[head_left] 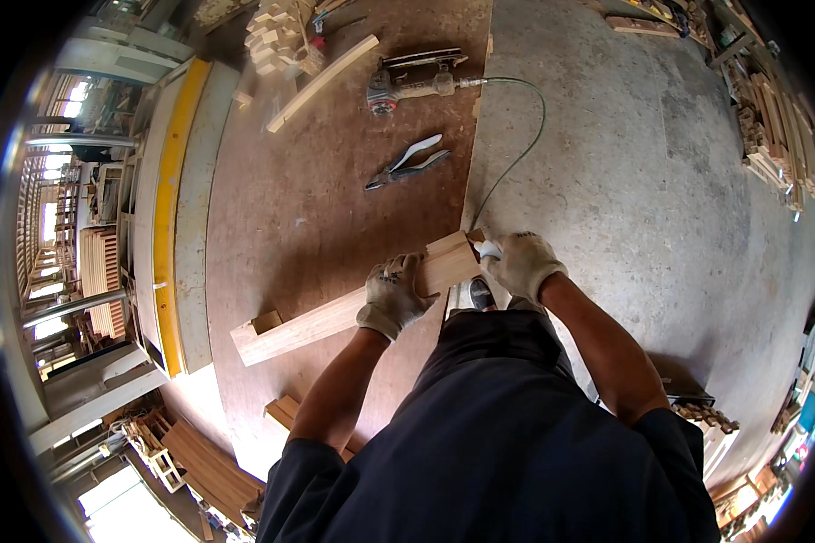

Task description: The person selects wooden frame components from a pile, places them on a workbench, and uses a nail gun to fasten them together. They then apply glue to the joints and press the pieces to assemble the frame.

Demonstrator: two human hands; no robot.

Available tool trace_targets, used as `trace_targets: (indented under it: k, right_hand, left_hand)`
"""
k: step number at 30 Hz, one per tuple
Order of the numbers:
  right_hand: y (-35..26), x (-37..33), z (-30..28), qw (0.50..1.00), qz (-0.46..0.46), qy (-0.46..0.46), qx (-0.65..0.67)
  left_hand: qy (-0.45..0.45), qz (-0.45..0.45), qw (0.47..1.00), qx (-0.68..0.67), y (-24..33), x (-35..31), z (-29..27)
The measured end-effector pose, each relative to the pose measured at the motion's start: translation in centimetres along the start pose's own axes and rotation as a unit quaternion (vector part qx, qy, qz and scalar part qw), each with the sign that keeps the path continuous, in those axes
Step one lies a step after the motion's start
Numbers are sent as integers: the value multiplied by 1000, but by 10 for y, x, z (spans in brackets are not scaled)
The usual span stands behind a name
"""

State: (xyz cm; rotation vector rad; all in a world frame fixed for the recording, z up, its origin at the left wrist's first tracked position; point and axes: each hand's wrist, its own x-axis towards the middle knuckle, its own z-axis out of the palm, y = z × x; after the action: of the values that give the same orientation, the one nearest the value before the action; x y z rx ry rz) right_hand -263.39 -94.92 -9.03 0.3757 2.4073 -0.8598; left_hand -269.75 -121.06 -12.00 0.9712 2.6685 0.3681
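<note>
A long pale wooden board (321,321) lies slantwise before me, with a small wood block (266,321) at its far left end. My left hand (397,294), in a whitish work glove, grips the board across its width, thumb on the near side. At the board's right end my right hand (523,262), also gloved, is closed around a small white object (489,249). Its kind is mostly hidden by the fingers. A bit of darker wood (474,235) shows between that object and the board's end.
Pliers with pale grips (409,163) lie beyond the board. Farther off are an air tool (417,88) with a thin green hose (541,109), a loose wood strip (321,83) and stacked wood blocks (276,36). A yellow-edged machine (170,217) stands left; piled timber (774,127) lies right.
</note>
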Motion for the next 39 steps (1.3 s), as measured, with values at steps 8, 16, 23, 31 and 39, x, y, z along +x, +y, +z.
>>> trace_targets:
  k: [8, 16, 23, 31, 39]
  right_hand:
    - [-1, -26, -6, 1000, -14, -1, -11]
    - [7, -34, 2, 1000, -6, -25, -16]
    - [9, -35, 5, 1000, -9, -17, -9]
    - [19, -33, 17, 998, -26, 26, 46]
    - [22, -19, 20, 995, -68, 71, 32]
  left_hand:
    - [13, 8, 1000, 0, -1, 0, 1]
    - [13, 9, 1000, -1, 0, -1, -1]
    - [14, 10, 1000, 7, 0, 0, 0]
    - [-102, -45, 994, 14, -4, 18, -20]
    - [-168, -28, 985, -8, -16, 44, -39]
